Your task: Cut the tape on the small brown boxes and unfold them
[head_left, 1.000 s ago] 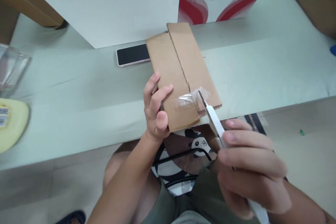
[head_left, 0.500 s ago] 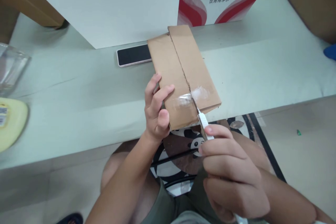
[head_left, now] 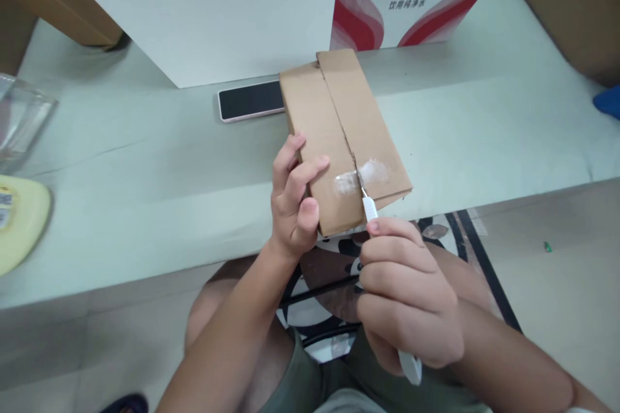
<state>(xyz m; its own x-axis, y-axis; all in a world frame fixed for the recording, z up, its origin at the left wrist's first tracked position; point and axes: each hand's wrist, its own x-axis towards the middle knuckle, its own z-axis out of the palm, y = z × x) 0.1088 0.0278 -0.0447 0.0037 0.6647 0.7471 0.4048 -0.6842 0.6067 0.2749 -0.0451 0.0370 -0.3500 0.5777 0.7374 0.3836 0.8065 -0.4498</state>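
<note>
A brown cardboard box (head_left: 322,119) lies at the front edge of the pale green table, its top split by a long seam. Clear tape (head_left: 346,182) crosses the seam near the close end. My left hand (head_left: 294,206) grips the box's left side, fingertips on the top and thumb at the near corner. In my right hand (head_left: 411,290) is a white utility knife (head_left: 369,208), held in wrapped fingers. Its blade sits in the seam at the tape; the tip is hidden in the gap.
Behind the box stands a large white carton (head_left: 242,13) with red print. A phone (head_left: 252,100) lies partly behind the box. At the left are a clear plastic container (head_left: 22,119) and a pale yellow object (head_left: 24,222). A blue item (head_left: 608,102) is at the right edge.
My right hand and the knife have moved left and become more upright, the blade staying in the seam at the tape. The box appears slightly further right and tilted; my left hand keeps its hold.
</note>
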